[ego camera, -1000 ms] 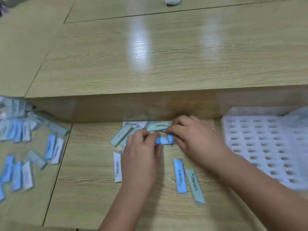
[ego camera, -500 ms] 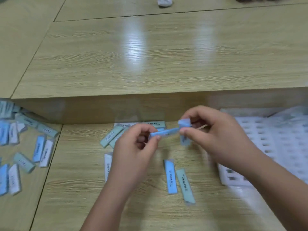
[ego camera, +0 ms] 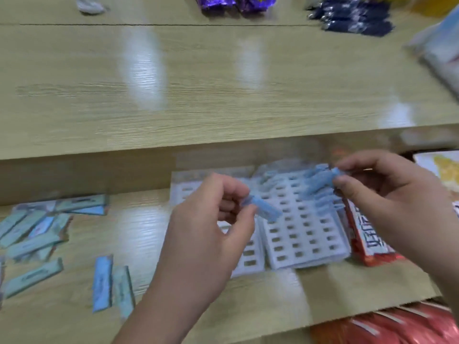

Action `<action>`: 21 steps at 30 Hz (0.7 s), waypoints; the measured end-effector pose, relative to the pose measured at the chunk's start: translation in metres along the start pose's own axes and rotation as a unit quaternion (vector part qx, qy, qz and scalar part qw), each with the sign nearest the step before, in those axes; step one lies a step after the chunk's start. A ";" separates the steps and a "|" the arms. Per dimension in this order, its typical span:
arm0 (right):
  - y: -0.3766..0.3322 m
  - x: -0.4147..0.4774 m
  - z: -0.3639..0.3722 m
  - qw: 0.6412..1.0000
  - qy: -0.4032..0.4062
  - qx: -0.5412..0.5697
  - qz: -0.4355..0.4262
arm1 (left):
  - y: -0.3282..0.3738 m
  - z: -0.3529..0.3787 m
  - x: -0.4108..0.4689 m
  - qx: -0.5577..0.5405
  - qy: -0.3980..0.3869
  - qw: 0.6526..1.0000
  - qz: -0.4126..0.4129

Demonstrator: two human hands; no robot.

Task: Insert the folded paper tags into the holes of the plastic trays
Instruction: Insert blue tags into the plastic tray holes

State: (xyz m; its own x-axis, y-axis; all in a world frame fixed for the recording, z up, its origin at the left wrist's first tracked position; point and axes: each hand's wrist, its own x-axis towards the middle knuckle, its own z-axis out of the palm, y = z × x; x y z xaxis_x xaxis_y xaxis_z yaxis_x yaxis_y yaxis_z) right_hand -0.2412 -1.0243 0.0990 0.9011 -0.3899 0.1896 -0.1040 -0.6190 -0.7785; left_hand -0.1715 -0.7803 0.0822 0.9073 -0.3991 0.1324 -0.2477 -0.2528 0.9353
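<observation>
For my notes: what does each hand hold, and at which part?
Left hand pinches a blue tag by one end; right hand pinches another tag by its upper end.

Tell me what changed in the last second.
Both hands lifted off the loose tags on the table and moved right, over the white plastic tray. They drew apart: the left hand now pinches a folded blue tag, the right hand another blue tag, blurred. The loose tags stayed flat.

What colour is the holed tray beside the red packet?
The tray is white, clearest in the head view.
</observation>
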 end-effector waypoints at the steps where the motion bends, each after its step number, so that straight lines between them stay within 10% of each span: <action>1: 0.007 -0.001 -0.003 1.000 -0.009 -0.014 -0.009 | 0.001 0.013 0.001 0.017 -0.004 1.000 0.009; 21: 0.066 -0.023 -0.038 0.991 -0.082 -0.066 -0.078 | 0.001 0.131 -0.006 0.113 -0.059 0.984 0.121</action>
State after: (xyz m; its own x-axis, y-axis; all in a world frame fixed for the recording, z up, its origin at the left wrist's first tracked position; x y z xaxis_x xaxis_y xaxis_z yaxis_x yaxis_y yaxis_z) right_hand -0.2850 -1.0822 0.0658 0.9655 -0.1743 0.1933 -0.0035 -0.7512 -0.6600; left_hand -0.2212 -0.8935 0.0397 0.7697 -0.5684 0.2906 -0.5330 -0.3216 0.7826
